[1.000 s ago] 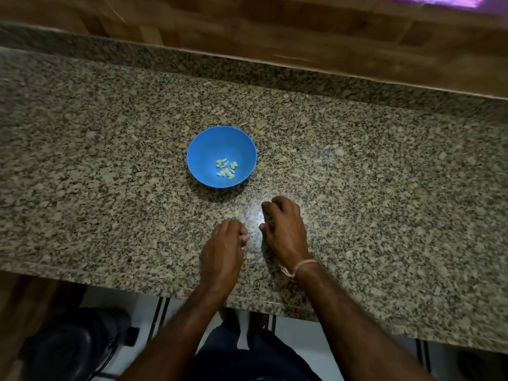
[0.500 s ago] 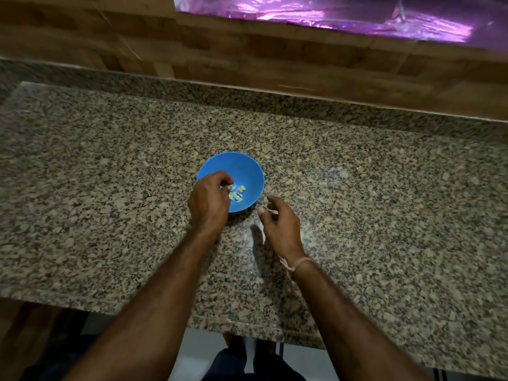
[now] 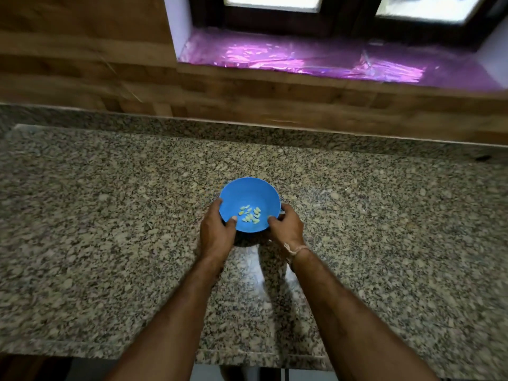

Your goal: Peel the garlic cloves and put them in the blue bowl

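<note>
the speckled granite counter filled most of the view, under a wooden wall and a window sill lined in shiny purple film. the blue bowl sat mid-counter, clasped on both sides: the left hand closed on its left rim, the right hand on its right rim. a thin thread band circled the right wrist. peeled garlic cloves lay clustered in the bowl's bottom.

Both hands around bowl mid-table: left hand on its left side, right hand on its right, thumbs over near rim. Peeled cloves lying inside. String on right wrist.
</note>
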`<action>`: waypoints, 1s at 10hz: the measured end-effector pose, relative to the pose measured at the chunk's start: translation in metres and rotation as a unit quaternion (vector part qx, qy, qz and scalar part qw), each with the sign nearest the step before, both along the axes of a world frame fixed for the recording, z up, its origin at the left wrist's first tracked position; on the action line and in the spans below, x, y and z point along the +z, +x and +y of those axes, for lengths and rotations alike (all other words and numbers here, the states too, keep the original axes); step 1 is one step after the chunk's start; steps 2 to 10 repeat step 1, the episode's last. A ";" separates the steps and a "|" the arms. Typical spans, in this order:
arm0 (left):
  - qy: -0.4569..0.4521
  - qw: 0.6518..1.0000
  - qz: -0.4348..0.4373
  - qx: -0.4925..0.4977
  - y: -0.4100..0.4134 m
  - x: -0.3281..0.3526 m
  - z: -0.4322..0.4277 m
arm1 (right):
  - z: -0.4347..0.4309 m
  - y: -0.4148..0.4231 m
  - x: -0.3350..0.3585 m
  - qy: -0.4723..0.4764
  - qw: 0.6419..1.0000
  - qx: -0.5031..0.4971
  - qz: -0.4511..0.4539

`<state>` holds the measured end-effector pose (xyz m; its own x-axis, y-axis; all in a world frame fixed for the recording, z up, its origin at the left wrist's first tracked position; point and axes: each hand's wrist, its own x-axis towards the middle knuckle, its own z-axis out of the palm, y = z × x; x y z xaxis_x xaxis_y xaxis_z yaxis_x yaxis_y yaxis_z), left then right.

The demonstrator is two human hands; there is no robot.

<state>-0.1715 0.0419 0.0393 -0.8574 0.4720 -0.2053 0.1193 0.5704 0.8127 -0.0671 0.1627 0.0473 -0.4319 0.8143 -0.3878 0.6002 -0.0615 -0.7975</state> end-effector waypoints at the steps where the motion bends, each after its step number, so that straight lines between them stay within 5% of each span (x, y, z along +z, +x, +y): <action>1: -0.008 1.000 -0.002 -0.008 0.002 0.003 0.004 | 0.001 0.008 0.003 0.010 1.000 -0.009 0.006; 10: -0.008 1.000 -0.002 -0.008 0.002 0.003 0.004 | 0.001 0.008 0.003 0.010 1.000 -0.009 0.006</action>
